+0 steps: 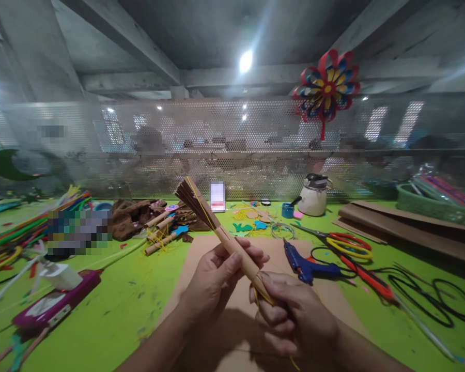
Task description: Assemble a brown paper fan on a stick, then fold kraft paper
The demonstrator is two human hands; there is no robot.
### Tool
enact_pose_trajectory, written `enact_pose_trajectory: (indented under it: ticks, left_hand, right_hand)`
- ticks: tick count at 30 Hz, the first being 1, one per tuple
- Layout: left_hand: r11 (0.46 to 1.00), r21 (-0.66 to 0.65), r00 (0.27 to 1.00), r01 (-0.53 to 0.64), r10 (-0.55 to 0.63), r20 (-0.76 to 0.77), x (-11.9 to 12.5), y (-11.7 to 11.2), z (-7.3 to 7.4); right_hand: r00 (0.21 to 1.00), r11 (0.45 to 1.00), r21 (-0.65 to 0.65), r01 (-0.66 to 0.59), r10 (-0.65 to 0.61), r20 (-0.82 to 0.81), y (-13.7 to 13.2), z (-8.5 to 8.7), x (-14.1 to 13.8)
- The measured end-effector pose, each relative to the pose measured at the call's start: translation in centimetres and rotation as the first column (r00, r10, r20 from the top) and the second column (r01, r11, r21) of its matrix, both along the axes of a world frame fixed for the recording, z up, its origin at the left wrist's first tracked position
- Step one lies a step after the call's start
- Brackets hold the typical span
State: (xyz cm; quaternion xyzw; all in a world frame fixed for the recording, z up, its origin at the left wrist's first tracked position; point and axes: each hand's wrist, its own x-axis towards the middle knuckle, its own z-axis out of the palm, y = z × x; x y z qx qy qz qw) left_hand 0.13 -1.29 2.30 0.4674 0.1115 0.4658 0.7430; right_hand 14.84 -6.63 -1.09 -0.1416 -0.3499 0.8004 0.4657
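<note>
Your left hand [211, 276] is curled around the middle of the brown paper bundle [240, 253], and your right hand [300, 305] is closed, fingers pinching its near end. You have it raised over the brown sheet [202, 253] on the bench [127, 299], fanned end pointing far left; the blue glue gun [305, 265] lies to the right.

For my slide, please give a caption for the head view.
Left hand and right hand hold a brown paper bundle near a glue gun.

tilted, fan-topped brown paper roll [229, 242]
</note>
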Motion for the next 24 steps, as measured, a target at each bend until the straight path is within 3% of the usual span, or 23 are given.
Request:
enact_pose_trajectory:
  ticks: [10, 18, 21, 24]
  left_hand:
    - [1.0, -0.021, 1.0, -0.016, 0.016, -0.019, 0.1, 0.3, -0.3]
    - [0.994, 0.089, 0.997, 0.062, -0.065, 0.03, -0.1, -0.5, 0.3]
    - [0.994, 0.097, 0.999, 0.043, -0.045, 0.014, -0.1, -0.4, 0.1]
    - [0.998, 0.07, 1.0, -0.004, 0.005, -0.021, -0.1, 0.2, -0.2]
  right_hand:
    - [0.996, 0.998, -0.045, -0.033, 0.028, -0.089, 0.1, -0.2, -0.1]
    - [0.992, 0.993, -0.003, -0.118, 0.118, -0.037, 0.0, 0.2, 0.2]
    - [0.997, 0.998, -0.015, -0.067, 0.067, 0.032, 0.1, 0.0, -0.2]
    - [0.958, 0.983, 0.08, 0.167, -0.181, 0.223, 0.3, -0.3, -0.8]
